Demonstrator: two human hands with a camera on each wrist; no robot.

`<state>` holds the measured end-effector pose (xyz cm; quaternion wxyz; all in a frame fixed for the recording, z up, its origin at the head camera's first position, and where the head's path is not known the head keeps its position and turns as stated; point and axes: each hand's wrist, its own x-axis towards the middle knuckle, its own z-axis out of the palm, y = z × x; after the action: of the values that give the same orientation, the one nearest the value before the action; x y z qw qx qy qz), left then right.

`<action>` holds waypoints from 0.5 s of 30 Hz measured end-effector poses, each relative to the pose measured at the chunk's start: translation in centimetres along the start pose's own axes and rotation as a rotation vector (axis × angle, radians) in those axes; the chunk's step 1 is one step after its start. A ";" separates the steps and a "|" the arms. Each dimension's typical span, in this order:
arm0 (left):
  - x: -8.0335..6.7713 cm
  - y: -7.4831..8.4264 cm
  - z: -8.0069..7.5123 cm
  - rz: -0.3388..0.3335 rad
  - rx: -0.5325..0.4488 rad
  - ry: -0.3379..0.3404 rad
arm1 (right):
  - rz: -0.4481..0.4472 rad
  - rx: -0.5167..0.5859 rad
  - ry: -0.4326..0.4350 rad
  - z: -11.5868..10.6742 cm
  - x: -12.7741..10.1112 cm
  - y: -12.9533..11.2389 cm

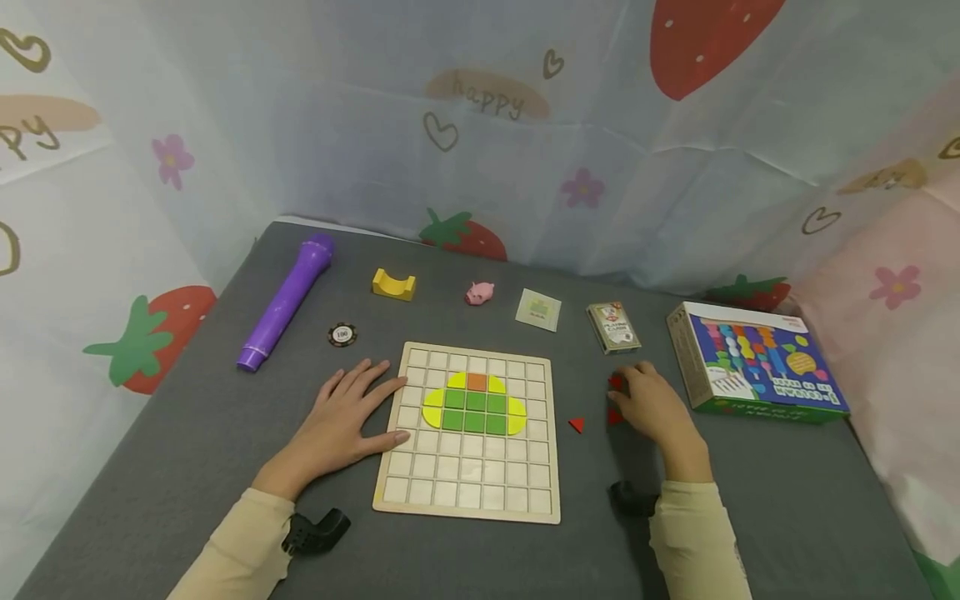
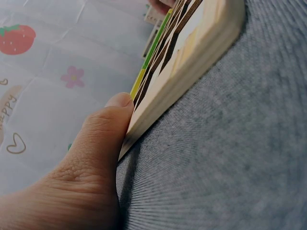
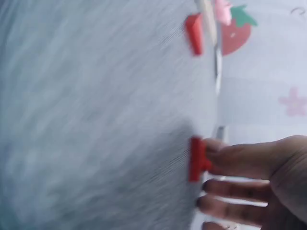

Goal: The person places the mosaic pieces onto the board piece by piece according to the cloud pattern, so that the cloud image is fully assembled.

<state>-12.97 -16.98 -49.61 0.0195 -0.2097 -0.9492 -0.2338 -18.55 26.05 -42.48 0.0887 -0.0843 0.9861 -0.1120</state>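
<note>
My left hand [image 1: 340,421] lies with fingers spread at the left edge of a wooden grid board [image 1: 470,496], its thumb [image 2: 108,127] against the rim in the left wrist view. Set into the board are several green squares [image 1: 476,401], an orange square [image 1: 476,382] and several yellow rounded pieces [image 1: 432,408]. To the board's right, my right hand [image 1: 655,407] pinches a small red piece [image 1: 616,382] between thumb and fingertips. Just below those fingers lies another red piece [image 1: 615,416], seen close in front of the thumb in the right wrist view. A red triangle [image 1: 577,425] lies nearer the board.
Behind the board are a poker chip [image 1: 342,335], a yellow block [image 1: 393,285], a pink toy pig [image 1: 479,292], a pattern card [image 1: 538,309] and a playing-card box [image 1: 613,327]. A purple microphone-shaped tube [image 1: 286,302] lies at left; a colourful box [image 1: 757,362] stands at right.
</note>
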 end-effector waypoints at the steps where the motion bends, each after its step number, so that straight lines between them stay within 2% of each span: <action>1: 0.0 0.0 0.0 0.001 0.001 -0.001 | -0.006 0.006 0.005 0.2 0.1 0.3; 8: 0.1 0.0 0.0 -0.001 0.003 -0.005 | -0.052 0.043 0.031 0.8 0.3 0.5; 15: 0.1 0.0 0.0 -0.004 0.005 -0.010 | -0.037 0.069 0.019 1.0 -0.2 -0.3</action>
<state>-13.08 -16.94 -49.65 0.0146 -0.2088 -0.9503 -0.2304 -18.13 25.60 -43.36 0.0799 -0.0983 0.9808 -0.1481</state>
